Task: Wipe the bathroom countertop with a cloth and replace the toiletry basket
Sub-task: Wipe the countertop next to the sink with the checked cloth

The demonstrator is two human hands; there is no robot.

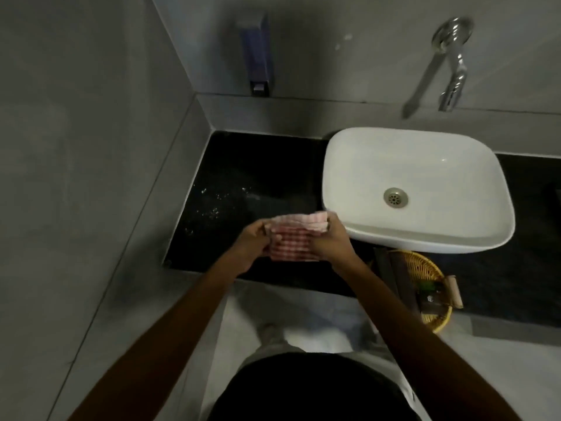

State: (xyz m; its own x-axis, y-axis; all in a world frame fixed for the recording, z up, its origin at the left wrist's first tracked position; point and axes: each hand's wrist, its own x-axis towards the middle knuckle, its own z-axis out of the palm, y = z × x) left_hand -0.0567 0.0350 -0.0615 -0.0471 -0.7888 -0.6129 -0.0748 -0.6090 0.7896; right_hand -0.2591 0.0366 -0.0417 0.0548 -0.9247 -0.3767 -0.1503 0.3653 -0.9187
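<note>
Head view: the left hand (pixel 252 244) and the right hand (pixel 329 238) are both closed around a folded cloth (pixel 291 238), one at each short end, fingers curled over its top edge and thumbs beneath. The cloth is soft woven fabric in a red-and-white check, bunched into a thick rectangular pad whose long axis runs left to right between the hands, parallel to the countertop's front edge. It is held over the front edge of the countertop (pixel 243 177), a glossy black stone slab with pale specks or droplets scattered near its left edge. Just right of the hands sits a smooth white ceramic basin (pixel 364 165), a rounded rectangle with a metal drain. In front of the basin, at the countertop's front edge, a round woven wicker basket (pixel 416 265) overhangs slightly, holding small toiletries. A chrome tap (pixel 453 77) projects from the grey wall above the basin.
</note>
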